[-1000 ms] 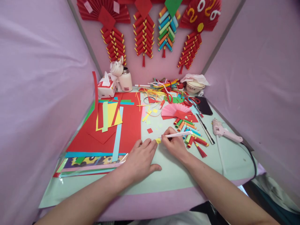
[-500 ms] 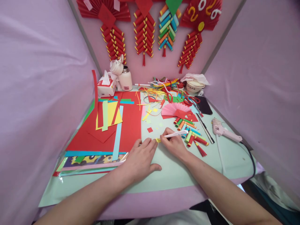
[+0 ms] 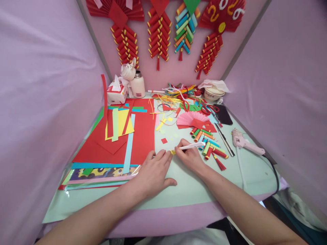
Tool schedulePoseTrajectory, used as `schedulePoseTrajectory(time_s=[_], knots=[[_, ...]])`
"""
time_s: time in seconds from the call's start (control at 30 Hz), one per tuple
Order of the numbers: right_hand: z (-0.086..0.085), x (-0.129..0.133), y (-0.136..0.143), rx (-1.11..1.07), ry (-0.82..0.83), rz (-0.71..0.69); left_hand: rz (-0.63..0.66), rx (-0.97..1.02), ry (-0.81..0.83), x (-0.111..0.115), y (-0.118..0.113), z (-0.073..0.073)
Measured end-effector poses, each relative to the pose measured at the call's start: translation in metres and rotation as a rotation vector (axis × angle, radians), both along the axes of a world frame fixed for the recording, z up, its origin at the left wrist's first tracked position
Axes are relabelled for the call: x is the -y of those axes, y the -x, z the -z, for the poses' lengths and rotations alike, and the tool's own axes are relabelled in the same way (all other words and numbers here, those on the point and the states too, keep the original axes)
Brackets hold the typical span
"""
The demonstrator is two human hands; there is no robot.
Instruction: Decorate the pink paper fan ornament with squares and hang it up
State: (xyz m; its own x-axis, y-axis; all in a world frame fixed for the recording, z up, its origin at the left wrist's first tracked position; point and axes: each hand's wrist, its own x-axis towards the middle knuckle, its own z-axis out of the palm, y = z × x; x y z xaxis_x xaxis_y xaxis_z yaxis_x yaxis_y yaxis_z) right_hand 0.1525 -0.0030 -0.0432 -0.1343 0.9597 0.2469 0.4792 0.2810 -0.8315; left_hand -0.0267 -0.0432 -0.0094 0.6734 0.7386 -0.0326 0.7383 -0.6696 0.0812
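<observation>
A small yellow paper piece [image 3: 173,152] lies on the pale green table between my hands. My left hand [image 3: 155,173] rests flat beside it, fingertips at its left edge and thumb stretched out. In my right hand [image 3: 189,158] is a white pen [image 3: 192,146], its tip end over the yellow piece and partly hidden by my fingers. Just beyond that hand sit a pink paper fan [image 3: 192,119] and a string of coloured paper rolls [image 3: 208,143] with a red tassel. A small red paper square [image 3: 164,140] is on the table ahead of my left hand.
Red sheets [image 3: 143,136] and paper strips cover the left side. A glue gun [image 3: 246,143] with a cord, a phone [image 3: 222,114] and scissors [image 3: 209,109] are at the right. A tissue box [image 3: 117,94], bottle [image 3: 138,85] and bowls [image 3: 213,93] stand at the back.
The view has shifted very slightly. My hands, the pen and the yellow piece look nearly the same as before.
</observation>
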Motion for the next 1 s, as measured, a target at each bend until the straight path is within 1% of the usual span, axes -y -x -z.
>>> schedulePoseTrajectory(time_s=[0.53,1.0], knots=[[0.0009,-0.0003,-0.0002,-0.002,-0.003,-0.029,0.0,0.028,-0.02,0.0,0.0003,0.0036],[0.0028,-0.0001,-0.0007,0.031,-0.019,-0.025,-0.004,0.037,-0.02,0.0017,-0.0003,0.002]])
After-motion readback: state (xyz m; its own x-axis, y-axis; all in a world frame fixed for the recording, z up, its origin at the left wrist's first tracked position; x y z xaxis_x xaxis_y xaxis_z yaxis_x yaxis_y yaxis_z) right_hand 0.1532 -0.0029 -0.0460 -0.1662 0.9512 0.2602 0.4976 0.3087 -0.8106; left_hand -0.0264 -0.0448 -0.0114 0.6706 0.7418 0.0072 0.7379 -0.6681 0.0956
